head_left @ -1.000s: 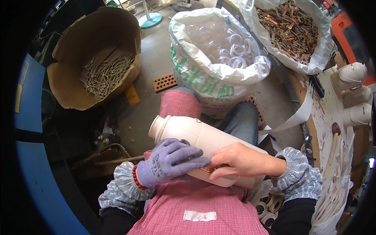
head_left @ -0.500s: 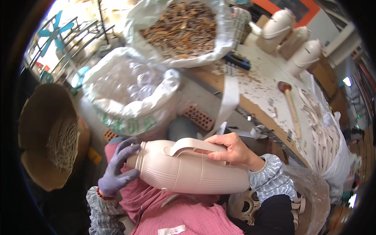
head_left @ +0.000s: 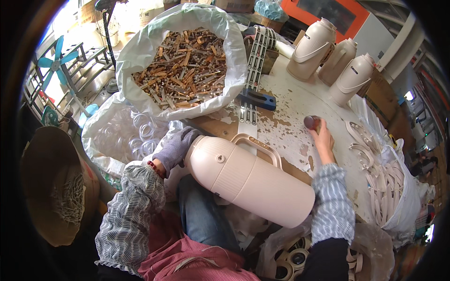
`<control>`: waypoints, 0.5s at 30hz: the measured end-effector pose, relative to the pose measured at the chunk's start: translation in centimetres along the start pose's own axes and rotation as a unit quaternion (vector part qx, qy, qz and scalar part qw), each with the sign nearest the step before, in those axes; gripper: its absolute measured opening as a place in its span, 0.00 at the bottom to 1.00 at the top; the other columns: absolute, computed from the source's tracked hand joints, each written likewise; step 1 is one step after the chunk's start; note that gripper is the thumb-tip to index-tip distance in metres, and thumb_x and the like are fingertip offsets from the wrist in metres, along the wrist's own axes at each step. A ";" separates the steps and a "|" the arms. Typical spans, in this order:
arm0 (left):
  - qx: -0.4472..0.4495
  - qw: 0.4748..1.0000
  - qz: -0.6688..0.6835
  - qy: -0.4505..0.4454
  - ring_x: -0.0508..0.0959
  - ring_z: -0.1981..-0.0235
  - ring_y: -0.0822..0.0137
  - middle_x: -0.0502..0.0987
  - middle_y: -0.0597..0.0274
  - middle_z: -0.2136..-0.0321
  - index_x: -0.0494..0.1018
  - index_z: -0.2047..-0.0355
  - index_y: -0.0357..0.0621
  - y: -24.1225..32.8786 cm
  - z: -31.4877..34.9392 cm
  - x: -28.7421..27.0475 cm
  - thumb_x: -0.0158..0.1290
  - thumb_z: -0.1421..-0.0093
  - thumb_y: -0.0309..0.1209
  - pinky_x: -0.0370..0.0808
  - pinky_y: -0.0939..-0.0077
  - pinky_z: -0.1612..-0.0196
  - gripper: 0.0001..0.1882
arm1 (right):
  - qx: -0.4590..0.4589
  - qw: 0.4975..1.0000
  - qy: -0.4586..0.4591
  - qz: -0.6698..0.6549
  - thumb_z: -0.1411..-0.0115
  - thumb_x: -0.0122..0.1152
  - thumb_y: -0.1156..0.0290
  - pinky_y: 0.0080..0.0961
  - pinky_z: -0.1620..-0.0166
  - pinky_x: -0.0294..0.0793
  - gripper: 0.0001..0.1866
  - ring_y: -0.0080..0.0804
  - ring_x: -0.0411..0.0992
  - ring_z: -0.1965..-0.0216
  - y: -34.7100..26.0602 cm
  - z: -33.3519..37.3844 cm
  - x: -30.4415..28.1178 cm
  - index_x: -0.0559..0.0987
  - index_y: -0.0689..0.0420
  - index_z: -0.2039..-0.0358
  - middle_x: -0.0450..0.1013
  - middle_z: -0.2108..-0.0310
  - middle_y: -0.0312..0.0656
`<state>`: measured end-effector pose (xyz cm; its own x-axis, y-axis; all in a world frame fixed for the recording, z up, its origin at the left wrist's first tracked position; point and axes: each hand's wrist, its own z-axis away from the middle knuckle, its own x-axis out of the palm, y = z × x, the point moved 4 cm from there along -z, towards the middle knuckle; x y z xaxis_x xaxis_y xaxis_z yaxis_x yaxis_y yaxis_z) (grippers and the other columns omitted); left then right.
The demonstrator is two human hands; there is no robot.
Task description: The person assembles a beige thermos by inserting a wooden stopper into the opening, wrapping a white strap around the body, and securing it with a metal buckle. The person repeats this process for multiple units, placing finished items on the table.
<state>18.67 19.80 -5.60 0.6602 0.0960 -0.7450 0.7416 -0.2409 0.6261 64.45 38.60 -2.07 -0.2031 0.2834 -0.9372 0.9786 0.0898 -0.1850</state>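
Note:
A cream vacuum flask (head_left: 253, 185) lies tilted in front of me, its neck end toward the upper left and its base toward the lower right. Its grip handle (head_left: 262, 146) faces the table, and a small round stud (head_left: 220, 158) shows on the shoulder. My left hand (head_left: 177, 147), in a grey-purple glove, is closed around the neck end; most of the neck is hidden by it. Over the table, my bare right hand (head_left: 323, 138) grips a mallet (head_left: 311, 122) with a dark red head. The hand hides most of the mallet's handle.
Three cream flasks (head_left: 311, 49) stand at the table's far end. A bag of brown slivers (head_left: 187, 65) and a bag of clear plastic rings (head_left: 126, 133) are to the left. A blue-black tool (head_left: 258, 99) lies across a perforated strip (head_left: 247, 114). Cream handles (head_left: 386, 187) pile up at right.
My right hand has left the flask's handle and taken hold of the mallet from the table. The flask has turned, its base swinging down to the right; my left hand now grips its neck end.

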 end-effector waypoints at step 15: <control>0.072 0.996 -0.052 -0.030 0.71 0.51 0.52 0.71 0.52 0.54 0.70 0.52 0.41 1.7 -0.7 0.0 0.50 0.48 0.20 0.71 0.66 0.47 0.21 | -0.266 0.931 -0.222 -0.115 0.44 0.57 0.43 0.41 0.59 0.75 0.32 0.52 0.76 0.64 -16.9 7.4 -3.7 0.72 0.57 0.50 0.77 0.64 0.53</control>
<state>19.96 20.08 -4.37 0.5694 0.0702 -0.8191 0.7775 -0.3696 0.5088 48.93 28.94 2.32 -0.2564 -0.2142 -0.9426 0.7330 0.5926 -0.3340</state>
